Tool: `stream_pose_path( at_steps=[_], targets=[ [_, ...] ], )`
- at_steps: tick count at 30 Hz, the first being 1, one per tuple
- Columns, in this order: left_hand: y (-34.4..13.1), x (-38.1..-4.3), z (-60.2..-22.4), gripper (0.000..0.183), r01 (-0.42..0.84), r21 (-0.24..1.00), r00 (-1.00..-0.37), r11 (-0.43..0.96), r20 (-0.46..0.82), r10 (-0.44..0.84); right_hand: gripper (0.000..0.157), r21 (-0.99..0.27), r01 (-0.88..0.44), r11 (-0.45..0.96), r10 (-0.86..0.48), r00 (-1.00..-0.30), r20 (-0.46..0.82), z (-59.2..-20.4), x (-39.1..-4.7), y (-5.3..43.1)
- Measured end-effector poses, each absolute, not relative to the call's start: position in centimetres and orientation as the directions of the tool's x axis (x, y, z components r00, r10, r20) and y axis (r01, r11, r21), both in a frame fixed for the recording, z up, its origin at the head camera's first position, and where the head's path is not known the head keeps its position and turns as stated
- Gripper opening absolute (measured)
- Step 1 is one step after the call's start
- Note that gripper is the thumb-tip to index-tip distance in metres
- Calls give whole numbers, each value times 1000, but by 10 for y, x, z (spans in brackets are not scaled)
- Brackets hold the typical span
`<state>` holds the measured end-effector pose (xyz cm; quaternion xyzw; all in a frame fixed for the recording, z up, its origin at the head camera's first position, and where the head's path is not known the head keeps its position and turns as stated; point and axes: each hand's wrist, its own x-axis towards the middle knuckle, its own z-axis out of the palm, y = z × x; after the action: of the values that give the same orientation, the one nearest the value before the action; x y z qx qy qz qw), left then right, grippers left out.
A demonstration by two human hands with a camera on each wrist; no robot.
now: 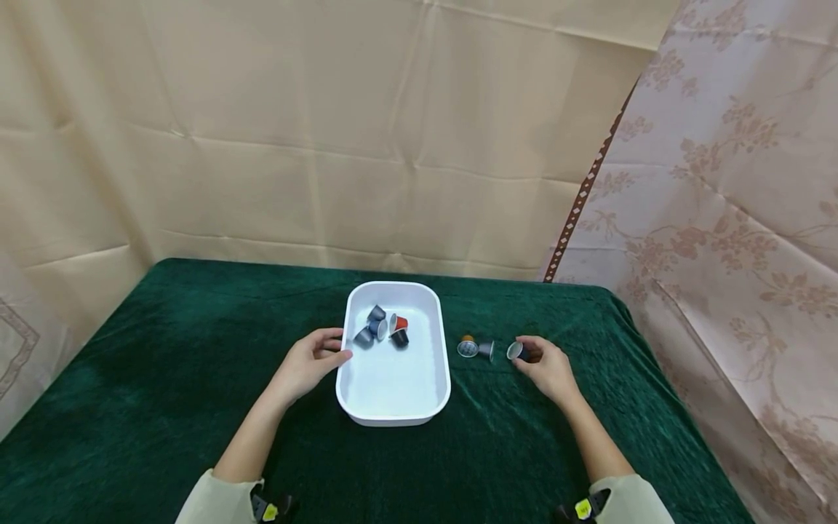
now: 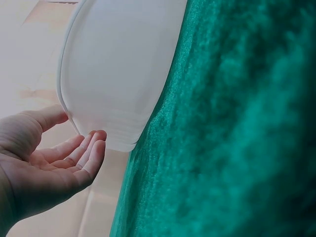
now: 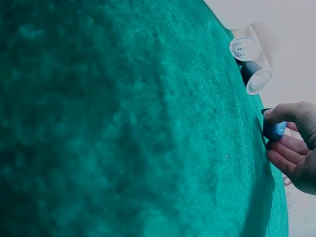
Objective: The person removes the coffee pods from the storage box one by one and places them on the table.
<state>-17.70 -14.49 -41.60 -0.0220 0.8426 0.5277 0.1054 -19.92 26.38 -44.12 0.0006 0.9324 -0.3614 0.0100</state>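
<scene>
We see a velvet-covered table (image 1: 177, 349), dark green with lighter and darker streaks. Directly on it, around the middle, we find a white tub (image 1: 393, 386) with rounded corners, its longer sides running from near to far. To the tub's right we make out an orange coffee capsule (image 1: 468, 348) on its side, printed lid facing near, and just beside it a dark grey coffee capsule (image 1: 485, 350), its lid turned right.

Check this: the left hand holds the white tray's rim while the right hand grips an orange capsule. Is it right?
The colour is wrong: the right hand grips a blue capsule, as the right wrist view shows. The left hand holds the white tray's rim.
</scene>
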Motion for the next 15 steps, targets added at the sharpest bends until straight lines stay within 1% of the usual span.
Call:
stream_pose_path(
  at_steps=[5,15],
  targets=[
    [-145,-177,-417,53,-142,886,-978,441,-195,77,40,-656,1,755,-12,-1000,-16,-442,-201,261],
    [-145,-177,-418,50,-142,885,-978,443,-194,75,42,-647,12,762,-26,-998,-49,-439,-204,256]
  ],
)
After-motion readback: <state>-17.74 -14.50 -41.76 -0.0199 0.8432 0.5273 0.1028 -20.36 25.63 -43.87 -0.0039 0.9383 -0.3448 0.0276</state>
